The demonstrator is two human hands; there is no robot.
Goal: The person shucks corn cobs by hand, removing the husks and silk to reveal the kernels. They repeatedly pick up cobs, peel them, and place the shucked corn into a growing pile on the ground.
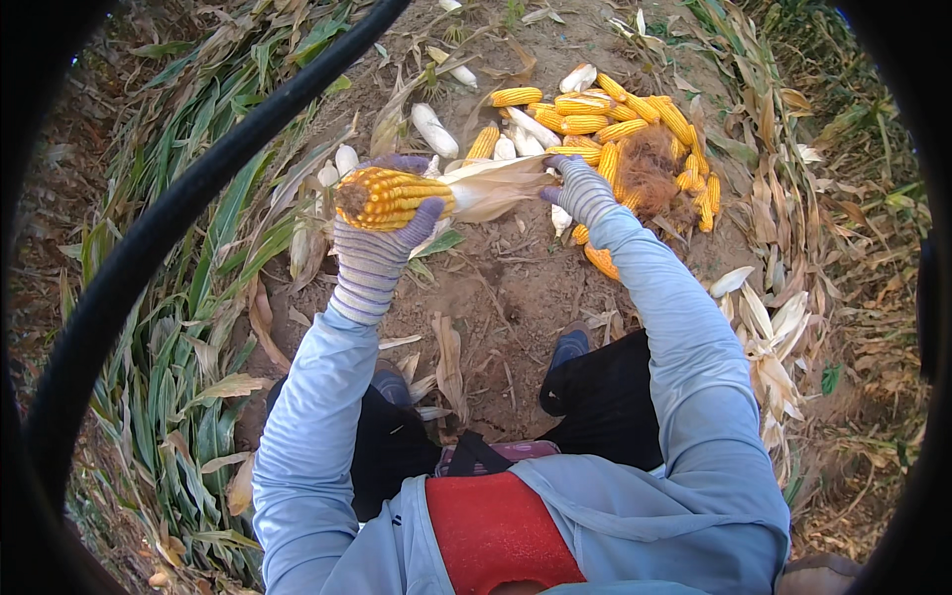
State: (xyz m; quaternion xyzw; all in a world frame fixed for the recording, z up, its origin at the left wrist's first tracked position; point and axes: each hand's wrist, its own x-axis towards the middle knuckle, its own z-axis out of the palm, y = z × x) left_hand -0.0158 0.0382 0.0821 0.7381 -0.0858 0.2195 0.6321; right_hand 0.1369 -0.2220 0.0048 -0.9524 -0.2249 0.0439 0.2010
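Observation:
My left hand, in a striped knit glove with purple fingertips, is closed around a yellow ear of corn whose kernels are bare. Its tip points left, and pale husk leaves stretch from its base to the right. At the far end of these leaves is my right hand, gloved alike, with the husk's end pinched between thumb and fingers. Just beyond my right hand lies a heap of husked yellow corn ears, with a clump of brown corn silk on its right part.
Several ears in white husk lie on the bare soil left of the heap. Cut green and dry corn stalks line the left side. Dry husks lie at the right. A black cable or strap crosses the upper left view.

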